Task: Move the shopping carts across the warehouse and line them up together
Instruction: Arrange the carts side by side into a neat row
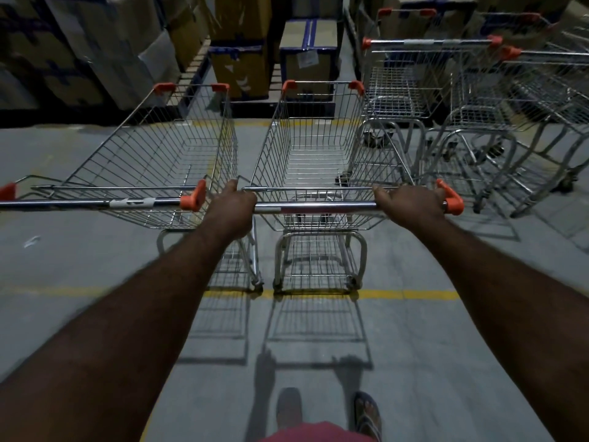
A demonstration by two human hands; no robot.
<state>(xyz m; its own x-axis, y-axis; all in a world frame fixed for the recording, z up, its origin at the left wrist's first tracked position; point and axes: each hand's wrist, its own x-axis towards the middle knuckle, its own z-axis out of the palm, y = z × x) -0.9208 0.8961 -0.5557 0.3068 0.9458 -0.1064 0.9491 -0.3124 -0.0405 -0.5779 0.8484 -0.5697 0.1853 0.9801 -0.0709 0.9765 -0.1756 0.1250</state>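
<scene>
The warehouse floor (95, 256) is grey concrete crossed by a yellow painted line (414, 294), with stacked cardboard boxes (242, 68) on pallets along the far side. Against that backdrop several shopping carts are already gathered: a cluster of parked carts (446, 90) stands at the right, close together and turned at a different angle from the one being pushed, and another empty cart (153, 154) sits just to the left, its handle roughly level with the pushed cart's handle.

Between them is the cart in hand (309, 154) — empty, its wheels at the yellow line, its right front corner near or perhaps touching the parked cluster; I cannot tell which. Its handle bar (318, 206) is held at both ends. The left hand (231, 207) is wrapped around the left end, fingers curled over the bar, and the right hand (411, 202) is closed the same way just inside the orange end cap (452, 199).

By my reading the task is well along: the crossing looks done for this cart and it is slotted beside its neighbour. What seems left is squaring it up — nudging it even with the left cart — then letting go, and whether more carts wait elsewhere cannot be seen.
</scene>
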